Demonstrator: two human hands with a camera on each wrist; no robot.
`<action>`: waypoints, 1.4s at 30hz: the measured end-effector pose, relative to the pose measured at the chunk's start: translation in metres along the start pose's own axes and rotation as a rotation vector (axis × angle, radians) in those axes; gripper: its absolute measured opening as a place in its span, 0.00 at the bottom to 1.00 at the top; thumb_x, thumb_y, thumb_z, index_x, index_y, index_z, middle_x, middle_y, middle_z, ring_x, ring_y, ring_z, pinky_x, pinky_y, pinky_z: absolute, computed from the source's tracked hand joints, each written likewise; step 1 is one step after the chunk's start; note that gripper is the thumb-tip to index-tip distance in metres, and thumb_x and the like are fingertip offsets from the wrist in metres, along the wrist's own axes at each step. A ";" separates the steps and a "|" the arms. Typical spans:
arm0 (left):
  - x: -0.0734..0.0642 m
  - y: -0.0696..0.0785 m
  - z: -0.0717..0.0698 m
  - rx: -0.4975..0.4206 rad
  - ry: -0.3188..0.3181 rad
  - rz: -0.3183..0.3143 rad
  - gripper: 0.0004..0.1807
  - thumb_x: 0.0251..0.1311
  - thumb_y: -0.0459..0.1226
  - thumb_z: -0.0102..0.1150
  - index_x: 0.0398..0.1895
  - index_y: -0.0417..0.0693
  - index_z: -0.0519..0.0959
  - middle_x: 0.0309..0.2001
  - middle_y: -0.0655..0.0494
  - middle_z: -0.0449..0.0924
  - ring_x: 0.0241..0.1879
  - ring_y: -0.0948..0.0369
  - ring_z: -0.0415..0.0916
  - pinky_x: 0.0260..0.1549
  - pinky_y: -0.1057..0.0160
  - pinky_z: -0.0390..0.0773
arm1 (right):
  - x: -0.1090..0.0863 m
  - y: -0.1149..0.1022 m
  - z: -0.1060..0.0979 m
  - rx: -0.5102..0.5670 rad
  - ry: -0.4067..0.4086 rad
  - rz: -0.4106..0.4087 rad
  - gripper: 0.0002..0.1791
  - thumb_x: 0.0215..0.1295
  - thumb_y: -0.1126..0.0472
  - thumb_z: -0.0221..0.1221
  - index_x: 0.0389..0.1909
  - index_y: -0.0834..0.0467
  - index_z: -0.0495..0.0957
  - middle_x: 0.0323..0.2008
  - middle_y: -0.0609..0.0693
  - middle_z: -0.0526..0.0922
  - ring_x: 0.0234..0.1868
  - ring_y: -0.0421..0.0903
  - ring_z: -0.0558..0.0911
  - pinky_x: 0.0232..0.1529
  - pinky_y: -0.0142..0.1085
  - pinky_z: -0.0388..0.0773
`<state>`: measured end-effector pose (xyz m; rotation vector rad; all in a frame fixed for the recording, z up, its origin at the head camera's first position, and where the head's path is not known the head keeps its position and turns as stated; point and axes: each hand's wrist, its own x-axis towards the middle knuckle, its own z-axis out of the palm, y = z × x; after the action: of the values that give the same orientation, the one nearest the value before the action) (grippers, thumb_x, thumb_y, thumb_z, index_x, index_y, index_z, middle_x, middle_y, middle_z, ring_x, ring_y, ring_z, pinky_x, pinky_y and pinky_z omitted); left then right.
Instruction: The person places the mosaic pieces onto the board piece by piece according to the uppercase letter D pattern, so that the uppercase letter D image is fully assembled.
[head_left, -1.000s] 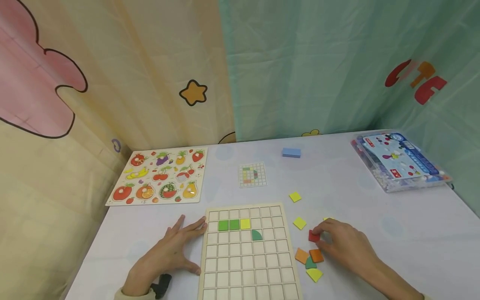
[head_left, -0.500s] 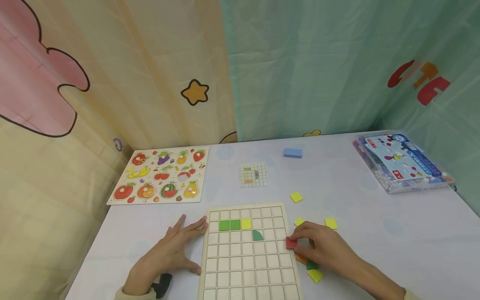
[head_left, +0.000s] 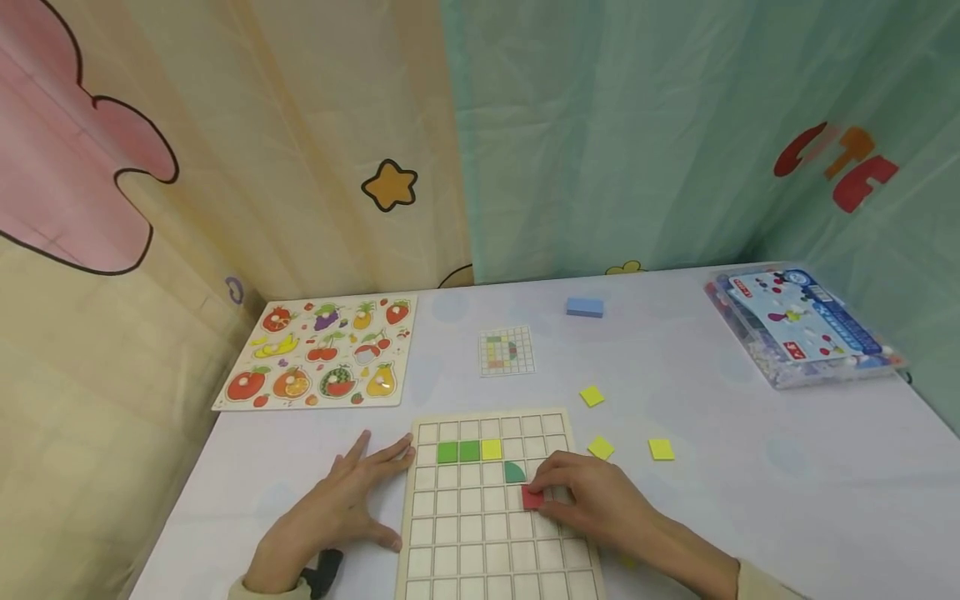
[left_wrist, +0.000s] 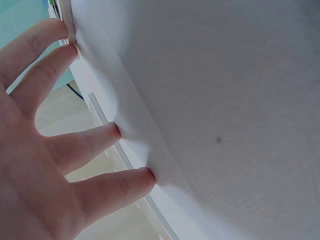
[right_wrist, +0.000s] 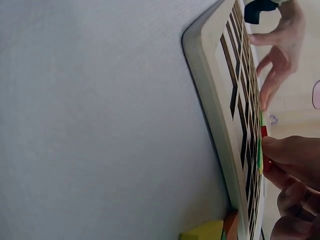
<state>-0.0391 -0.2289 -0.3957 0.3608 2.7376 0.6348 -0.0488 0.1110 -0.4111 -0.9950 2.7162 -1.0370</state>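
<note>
My right hand pinches a red square tile between thumb and fingers, over the right half of the wooden grid board. The tile is just below and right of a teal quarter-circle tile; whether it touches the board, I cannot tell. Two green square tiles and a yellow square tile lie in one row of cells. Spread fingers of my left hand touch the board's left edge. In the right wrist view, the red tile shows edge-on at the fingertips.
Loose yellow tiles lie right of the board; others there are mostly hidden by my right arm. Behind the board is a small pattern card. A fruit puzzle, a blue block and a clear plastic case stand farther back.
My right hand has picked up the red tile from the loose pieces and carried it left over the board. The left hand stays at the board's edge.
</note>
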 end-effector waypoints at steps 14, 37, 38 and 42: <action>0.000 -0.001 0.000 -0.002 0.000 -0.008 0.59 0.17 0.52 0.84 0.67 0.52 0.73 0.74 0.65 0.59 0.75 0.37 0.37 0.62 0.24 0.44 | 0.012 -0.006 0.011 -0.063 0.008 -0.020 0.08 0.52 0.62 0.71 0.33 0.47 0.88 0.36 0.32 0.79 0.35 0.33 0.79 0.34 0.29 0.77; 0.000 -0.001 0.001 -0.020 -0.003 -0.010 0.59 0.18 0.51 0.84 0.67 0.51 0.73 0.74 0.64 0.59 0.75 0.37 0.36 0.63 0.25 0.42 | 0.007 -0.007 0.007 -0.030 -0.044 0.005 0.14 0.53 0.65 0.67 0.40 0.46 0.88 0.39 0.32 0.77 0.29 0.31 0.72 0.30 0.26 0.72; 0.000 -0.001 0.001 -0.019 -0.004 -0.010 0.59 0.18 0.51 0.84 0.67 0.51 0.73 0.74 0.64 0.59 0.75 0.37 0.36 0.63 0.25 0.42 | 0.004 -0.007 0.005 -0.022 -0.042 0.008 0.14 0.53 0.65 0.67 0.40 0.47 0.87 0.39 0.32 0.77 0.29 0.31 0.71 0.31 0.26 0.72; 0.000 0.000 0.000 -0.018 -0.003 -0.019 0.59 0.18 0.51 0.84 0.67 0.52 0.73 0.74 0.64 0.59 0.75 0.37 0.36 0.63 0.25 0.42 | -0.007 -0.005 -0.004 -0.001 -0.022 0.021 0.13 0.54 0.65 0.68 0.39 0.47 0.87 0.39 0.31 0.76 0.29 0.31 0.70 0.31 0.27 0.72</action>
<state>-0.0392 -0.2288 -0.3961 0.3313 2.7275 0.6525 -0.0417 0.1148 -0.4062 -0.9695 2.7044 -1.0149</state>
